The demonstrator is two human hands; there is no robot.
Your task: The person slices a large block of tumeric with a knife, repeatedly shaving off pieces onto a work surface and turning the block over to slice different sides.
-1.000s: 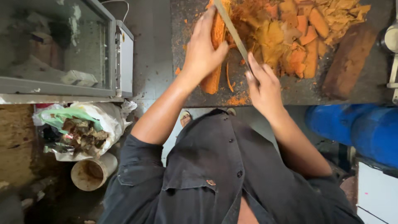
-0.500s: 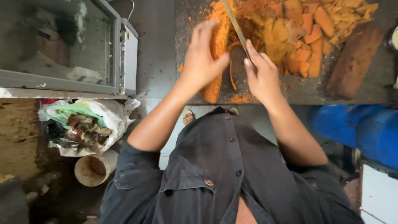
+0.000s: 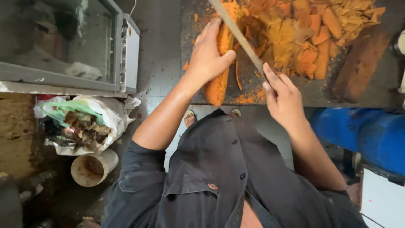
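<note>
The left hand (image 3: 209, 55) has slid a little toward 12 o'clock along the long orange vegetable (image 3: 219, 80) since the picture half a second ago. The knife (image 3: 238, 36) has barely moved — it leans the same way as before.

The vegetable lies on the dark board (image 3: 295, 95), near its edge at 6 o'clock. Its long side runs from 6 o'clock to 12 o'clock, tipped a tiny bit toward 1. Its rounded end points at 6 o'clock, toward the person. The left hand is wrapped tight around its middle, thumb on the side at 3 o'clock.

The right hand (image 3: 284, 97) is closed around the knife's handle. The long thin blade runs up toward 11 o'clock and crosses just beside the vegetable's top.

A pile of orange peels and chunks (image 3: 312, 38) sits at 2 o'clock — well apart from the hands.
</note>
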